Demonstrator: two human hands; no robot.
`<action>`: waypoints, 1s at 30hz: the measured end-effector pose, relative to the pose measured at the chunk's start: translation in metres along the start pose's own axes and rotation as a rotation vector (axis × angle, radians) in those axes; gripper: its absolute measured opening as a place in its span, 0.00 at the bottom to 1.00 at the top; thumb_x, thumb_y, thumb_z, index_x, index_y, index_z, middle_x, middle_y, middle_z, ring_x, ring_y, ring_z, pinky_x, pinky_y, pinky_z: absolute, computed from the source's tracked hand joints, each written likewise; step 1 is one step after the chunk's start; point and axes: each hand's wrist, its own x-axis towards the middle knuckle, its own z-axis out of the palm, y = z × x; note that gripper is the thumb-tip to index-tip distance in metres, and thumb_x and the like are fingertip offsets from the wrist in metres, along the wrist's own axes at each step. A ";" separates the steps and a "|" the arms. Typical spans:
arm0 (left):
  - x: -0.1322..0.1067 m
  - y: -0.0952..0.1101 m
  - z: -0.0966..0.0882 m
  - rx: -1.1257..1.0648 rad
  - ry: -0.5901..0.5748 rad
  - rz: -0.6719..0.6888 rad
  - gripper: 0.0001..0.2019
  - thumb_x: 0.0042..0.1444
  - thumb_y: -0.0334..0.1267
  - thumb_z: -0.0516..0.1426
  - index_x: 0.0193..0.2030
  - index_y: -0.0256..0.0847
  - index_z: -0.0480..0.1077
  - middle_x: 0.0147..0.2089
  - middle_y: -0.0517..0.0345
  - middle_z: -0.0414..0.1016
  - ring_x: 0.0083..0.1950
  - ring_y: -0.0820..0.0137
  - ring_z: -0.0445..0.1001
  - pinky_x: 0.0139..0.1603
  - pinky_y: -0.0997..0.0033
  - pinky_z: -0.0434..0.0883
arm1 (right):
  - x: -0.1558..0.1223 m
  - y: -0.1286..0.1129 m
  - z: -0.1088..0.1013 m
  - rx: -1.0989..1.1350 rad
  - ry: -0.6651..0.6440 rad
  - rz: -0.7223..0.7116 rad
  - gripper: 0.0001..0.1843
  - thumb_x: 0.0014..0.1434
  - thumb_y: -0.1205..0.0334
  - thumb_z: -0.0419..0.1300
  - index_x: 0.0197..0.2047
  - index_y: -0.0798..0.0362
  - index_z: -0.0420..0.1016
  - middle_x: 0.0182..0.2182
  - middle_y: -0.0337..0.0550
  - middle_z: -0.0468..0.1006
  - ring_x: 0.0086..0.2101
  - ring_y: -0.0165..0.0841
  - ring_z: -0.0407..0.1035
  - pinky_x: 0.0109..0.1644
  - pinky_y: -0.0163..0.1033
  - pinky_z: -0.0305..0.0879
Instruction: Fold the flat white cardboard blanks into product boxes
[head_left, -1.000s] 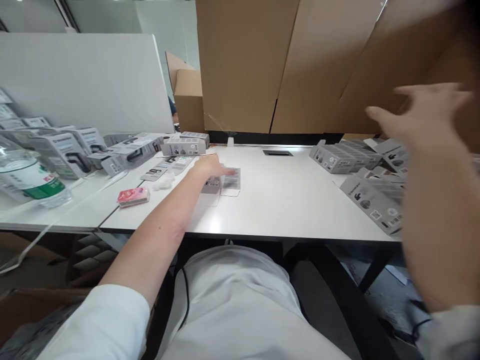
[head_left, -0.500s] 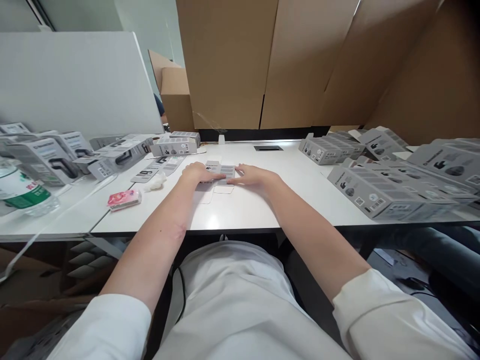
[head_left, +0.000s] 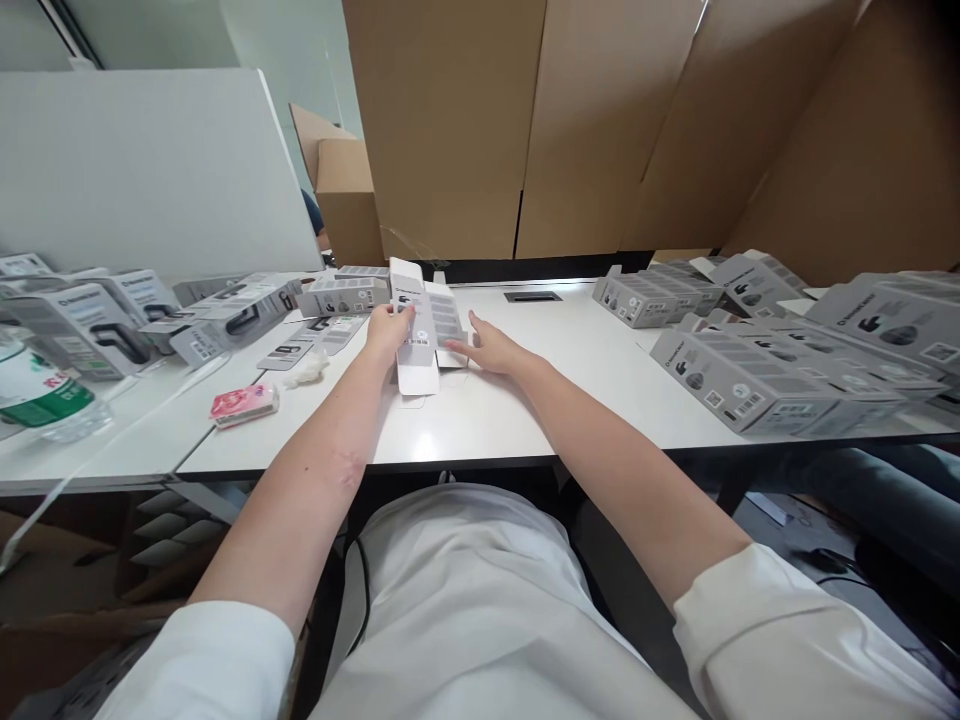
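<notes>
A grey-and-white printed carton [head_left: 424,335] stands partly opened out on the white table in front of me, its end flaps spread at top and bottom. My left hand [head_left: 386,335] grips its left side, with the thumb on the front panel. On the other side, my right hand [head_left: 495,348] has its fingers apart, and one fingertip or the thumb touches the right panel. Whether that hand bears any of the carton's weight I cannot tell. Flat printed cardboard pieces [head_left: 311,342] lie to the left of my left hand.
Grey printed boxes [head_left: 750,385] are piled at the right, with more boxes [head_left: 97,325] at the left. A pink packet [head_left: 244,404], crumpled white tissue [head_left: 306,370] and a plastic bottle [head_left: 45,395] lie on the left. Large cardboard [head_left: 450,130] rises behind the table [head_left: 480,430].
The carton lay flat under both hands; now it is raised and opened into shape. My left hand has moved up slightly with its side, and my right hand's fingers have spread.
</notes>
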 end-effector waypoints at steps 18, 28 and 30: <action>0.007 -0.002 0.012 -0.640 0.043 -0.172 0.08 0.65 0.39 0.69 0.49 0.50 0.78 0.49 0.53 0.92 0.60 0.47 0.92 0.55 0.51 0.85 | 0.022 0.019 0.017 0.331 0.142 -0.420 0.70 0.55 0.33 0.90 0.93 0.31 0.68 0.95 0.47 0.50 0.92 0.61 0.43 0.95 0.71 0.49; -0.005 0.006 0.017 -0.664 -0.021 -0.131 0.08 0.67 0.37 0.68 0.50 0.47 0.77 0.47 0.54 0.90 0.54 0.53 0.93 0.48 0.59 0.87 | 0.030 0.021 0.020 0.260 0.276 -0.401 0.51 0.72 0.33 0.74 0.92 0.38 0.71 0.93 0.49 0.58 0.91 0.60 0.48 0.96 0.72 0.44; -0.007 0.007 0.018 -0.677 -0.051 -0.130 0.08 0.67 0.37 0.69 0.50 0.47 0.77 0.46 0.54 0.90 0.53 0.53 0.93 0.46 0.60 0.86 | 0.030 0.021 0.019 0.225 0.310 -0.379 0.50 0.73 0.34 0.72 0.91 0.39 0.72 0.92 0.49 0.61 0.90 0.61 0.49 0.95 0.74 0.46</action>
